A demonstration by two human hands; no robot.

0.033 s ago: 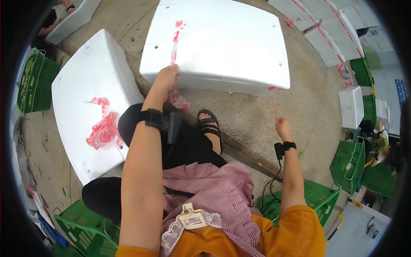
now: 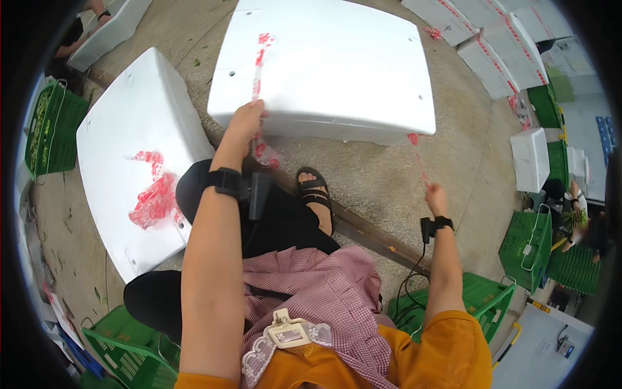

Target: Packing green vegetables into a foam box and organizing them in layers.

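Observation:
A large white foam box [image 2: 337, 71] stands in front of me, with a strip of clear tape with red print [image 2: 258, 68] stuck on its top at the left. My left hand [image 2: 246, 123] is at the box's near left edge, fingers closed on that strip, whose crumpled loose end hangs below. Out to the right, my right hand [image 2: 437, 199] is closed in a pinch on a thin, twisted strip of red-printed tape [image 2: 418, 157]. This strip is stretched from the box's near right corner down to my fingers. Neither hand's fingertips show fully.
A second foam box [image 2: 123, 175] on the left carries a wad of crumpled tape [image 2: 155, 201]. A wooden beam [image 2: 369, 235] lies by my foot. Green crates [image 2: 526, 249] stand around me. Stacked taped foam boxes [image 2: 489, 65] are at far right. Other people work at both sides.
My right hand has moved slightly right and down, drawing the tape strip out longer from the box corner. My left hand stays at the box's edge.

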